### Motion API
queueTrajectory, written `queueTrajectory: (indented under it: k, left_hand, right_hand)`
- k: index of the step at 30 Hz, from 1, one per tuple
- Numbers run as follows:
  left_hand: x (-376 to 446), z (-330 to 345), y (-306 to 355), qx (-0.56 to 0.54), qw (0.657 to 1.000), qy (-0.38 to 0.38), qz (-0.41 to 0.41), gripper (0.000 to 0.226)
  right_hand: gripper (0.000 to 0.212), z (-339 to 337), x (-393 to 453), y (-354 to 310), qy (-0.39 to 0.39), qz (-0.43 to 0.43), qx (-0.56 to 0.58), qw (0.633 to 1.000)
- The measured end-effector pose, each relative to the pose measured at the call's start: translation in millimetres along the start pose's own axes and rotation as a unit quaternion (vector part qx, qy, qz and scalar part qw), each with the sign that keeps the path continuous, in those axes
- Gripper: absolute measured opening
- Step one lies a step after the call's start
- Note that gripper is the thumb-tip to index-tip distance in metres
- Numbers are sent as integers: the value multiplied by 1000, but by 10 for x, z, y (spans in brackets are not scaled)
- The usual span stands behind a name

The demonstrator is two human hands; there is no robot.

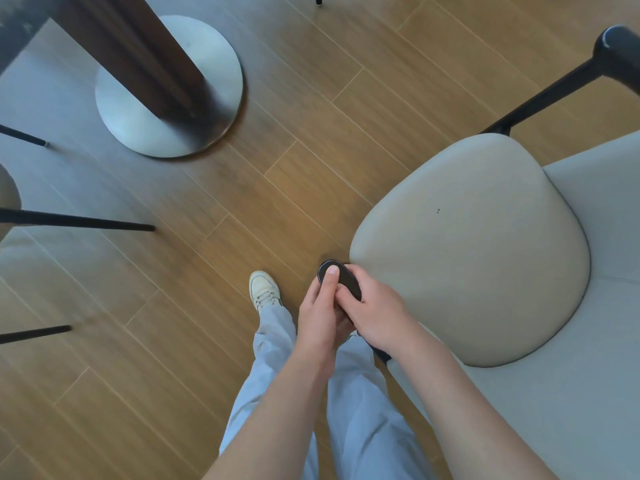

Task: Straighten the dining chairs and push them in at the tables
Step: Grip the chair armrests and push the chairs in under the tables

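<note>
head view | worn at head height, aimed steeply down at the wooden floor (311, 140) | hands seen close, bottom centre | wide-angle | no second view

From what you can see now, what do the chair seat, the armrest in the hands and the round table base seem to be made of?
Chair seat: probably smooth beige leather or faux leather; matte sheen, dark piped edge.
Armrest, gripped by left hand and right hand: black, rounded, slightly glossy; painted metal or wood, I cannot tell.
Table base: likely brushed metal; pale grey disc with soft reflections.
</note>
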State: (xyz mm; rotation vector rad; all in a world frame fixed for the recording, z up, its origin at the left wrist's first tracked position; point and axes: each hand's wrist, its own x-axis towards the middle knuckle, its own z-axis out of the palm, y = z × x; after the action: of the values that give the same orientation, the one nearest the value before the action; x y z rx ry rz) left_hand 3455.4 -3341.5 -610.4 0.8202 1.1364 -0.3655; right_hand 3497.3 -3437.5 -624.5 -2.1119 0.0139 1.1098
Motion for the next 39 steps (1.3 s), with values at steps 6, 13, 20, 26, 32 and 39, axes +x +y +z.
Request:
queueTrajectory:
  k: [6, 13, 20, 26, 32, 39]
  left_hand:
    - [75, -2, 30, -25, 1000, 5, 6, 24]
    - [295, 10, 851, -5, 999, -29, 42, 25]
    - [702, -349, 1844, 25, 998, -9, 63, 29]
    - [827, -920, 2229, 0, 998, 26, 64, 25]
    - [977, -1043, 2680, -7, 996, 24, 85, 32]
    - [1067, -1335, 2765, -12, 996, 47, 70, 30]
  right_hand:
    - [24, -6, 46, -89, 31, -17, -9, 999]
    - [22, -191, 453, -789, 92, -51, 13, 994]
    - [32, 100, 1183, -1597, 118, -62, 49, 990]
    - [36, 595, 1478, -2047, 82, -66, 28, 994]
    - [35, 597, 1767, -2522, 104, -95, 14, 990]
    - [33, 916, 1902, -2602, 80, -86, 16, 993]
